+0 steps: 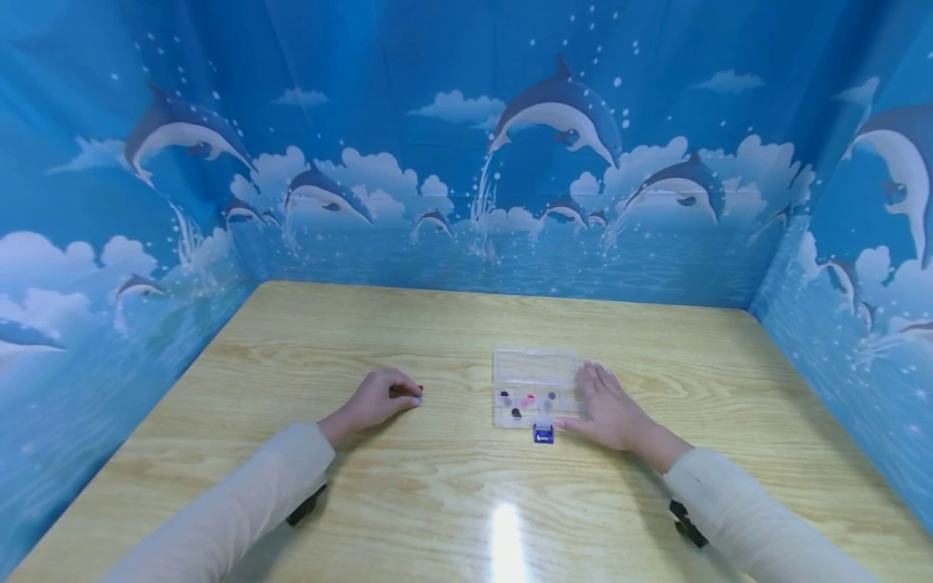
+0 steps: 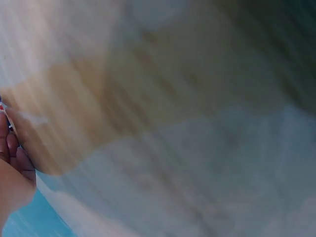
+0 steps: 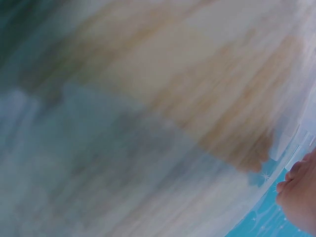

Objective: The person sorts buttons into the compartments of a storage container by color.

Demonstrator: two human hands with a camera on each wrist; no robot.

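left hand (image 1: 379,398) curled, grip contents hidden, wrist views blurred

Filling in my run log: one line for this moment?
left hand: curled, on table | right hand: flat beside clear box | blue latch

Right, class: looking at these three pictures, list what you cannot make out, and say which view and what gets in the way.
- Small coloured pieces in the clear box, head view: too small to identify.
- What the left hand holds, if anything, head view: curled fingers hide it.
- Right edge of the box, head view: covered by the right hand.
- Table, left wrist view: motion blur; hand cut off by the edge.
- Right wrist view: blurred likewise, only fingers show at the corner.
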